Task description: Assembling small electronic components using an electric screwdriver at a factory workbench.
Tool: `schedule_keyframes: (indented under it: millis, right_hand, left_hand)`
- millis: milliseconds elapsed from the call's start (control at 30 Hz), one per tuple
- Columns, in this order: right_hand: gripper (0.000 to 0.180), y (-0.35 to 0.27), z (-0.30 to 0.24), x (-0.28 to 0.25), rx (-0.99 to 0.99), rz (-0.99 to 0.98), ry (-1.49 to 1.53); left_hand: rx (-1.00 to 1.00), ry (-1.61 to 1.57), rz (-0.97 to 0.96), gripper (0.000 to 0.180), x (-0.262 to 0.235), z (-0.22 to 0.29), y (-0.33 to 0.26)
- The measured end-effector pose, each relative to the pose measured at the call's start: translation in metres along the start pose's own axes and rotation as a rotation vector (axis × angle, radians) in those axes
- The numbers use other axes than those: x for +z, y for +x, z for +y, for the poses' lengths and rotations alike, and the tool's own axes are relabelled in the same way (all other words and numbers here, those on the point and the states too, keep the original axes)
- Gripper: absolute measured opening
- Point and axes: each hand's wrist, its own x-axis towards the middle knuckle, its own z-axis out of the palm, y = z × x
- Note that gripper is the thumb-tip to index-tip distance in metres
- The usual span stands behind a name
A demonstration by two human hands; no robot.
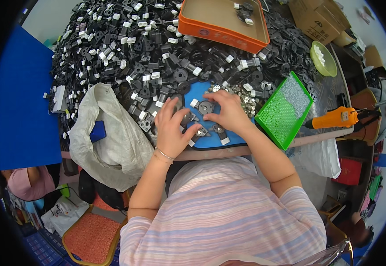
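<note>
Left hand is laid fingers-spread on a blue mat, thumb touching a small black part; whether anything is pinched cannot be told. Right hand is set beside it, fingers curled over a round black disc on the same mat. Silver metal bits are heaped just right of the hands. A huge pile of black and white plastic parts covers the table behind. Green tray, orange tin, orange tool, grey bag are seen around.
</note>
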Motion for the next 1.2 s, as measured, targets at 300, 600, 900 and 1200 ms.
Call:
schedule_keyframes:
  millis: [300,600,900,1200]
  right_hand:
    - [0.054,0.0,0.003,0.002,-0.025,0.027,-0.029]
    - [0.063,-0.005,-0.002,0.0,-0.018,0.02,-0.093]
    - [0.054,-0.015,0.003,-0.019,-0.024,0.07,-0.074]
    - [0.049,0.014,-0.028,0.005,-0.243,-0.119,-0.144]
  left_hand:
    - [-0.02,-0.057,0.06,0.037,0.002,-0.004,-0.008]
    - [0.024,-0.042,0.045,0.036,0.001,-0.001,0.003]
    - [0.003,-0.054,-0.064,0.048,-0.01,-0.018,0.002]
    - [-0.172,-0.028,-0.019,0.035,0.003,-0.029,-0.016]
